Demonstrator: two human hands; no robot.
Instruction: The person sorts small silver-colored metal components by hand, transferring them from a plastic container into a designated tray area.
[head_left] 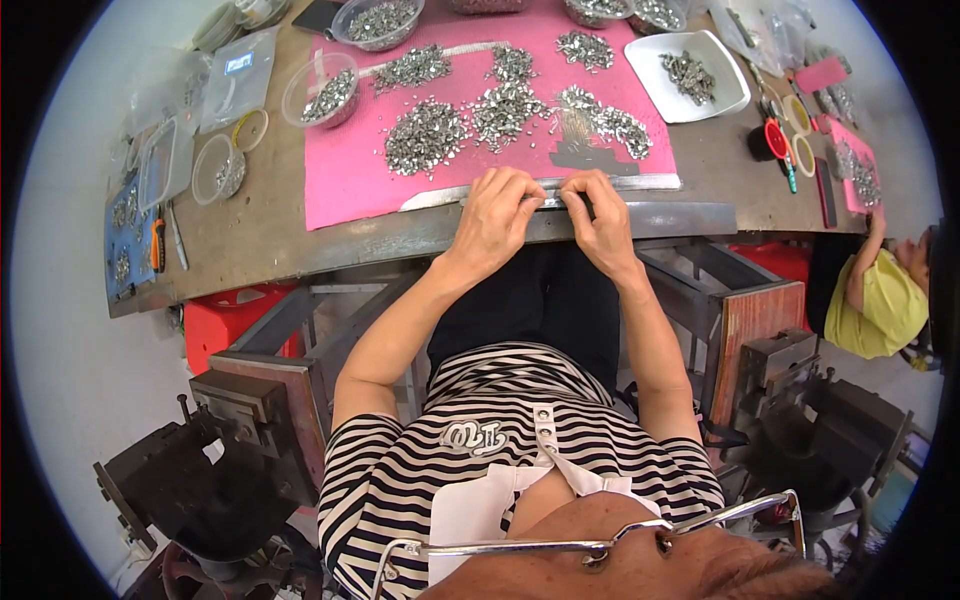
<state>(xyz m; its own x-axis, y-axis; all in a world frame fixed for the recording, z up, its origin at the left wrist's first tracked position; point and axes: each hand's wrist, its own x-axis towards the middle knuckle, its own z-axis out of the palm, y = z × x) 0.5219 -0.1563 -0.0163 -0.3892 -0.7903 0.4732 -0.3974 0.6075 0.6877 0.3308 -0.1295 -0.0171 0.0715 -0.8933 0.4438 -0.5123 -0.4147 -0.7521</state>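
At the front edge of the pink mat (345,190), my left hand (495,222) has its thumb and fingers pinched together. My right hand (602,225) faces it, also pinched, a short gap away. Whatever sits between the fingertips is too small to make out. Both hands rest close to a silvery strip (440,197) along the mat's near edge. Just beyond them lie heaps of small shiny metal pieces: a large pile (425,137) to the left, another pile (505,115) in the middle, and a looser pile (622,130) to the right beside a grey patch (590,158).
Clear tubs (322,92) and a white tray (725,75) hold more metal pieces. Orange-handled pliers (158,245) lie at the left. Scissors (775,138), tape rolls (803,155) and a phone (825,192) are at the right, near a person in yellow (880,300).
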